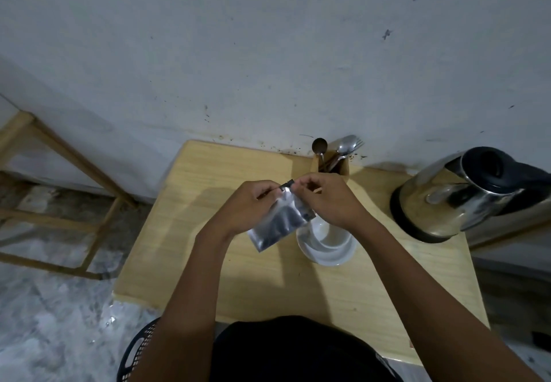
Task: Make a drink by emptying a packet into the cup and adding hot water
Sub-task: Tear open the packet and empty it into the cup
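A silvery foil packet [275, 223] hangs above the wooden table [232, 262], held by both hands at its top edge. My left hand [250, 202] pinches the top left corner. My right hand [325, 199] pinches the dark top strip beside it. The packet's top looks partly torn. Just below and right of the packet stands a white cup [328, 243], partly hidden by my right hand. A steel electric kettle [459, 193] with a black lid sits at the table's right edge.
A wooden holder [331, 167] with spoons and a fork stands against the wall behind my hands. A wooden frame [68, 173] stands on the marble floor to the left. A dark plastic basket [137, 352] lies at the lower left.
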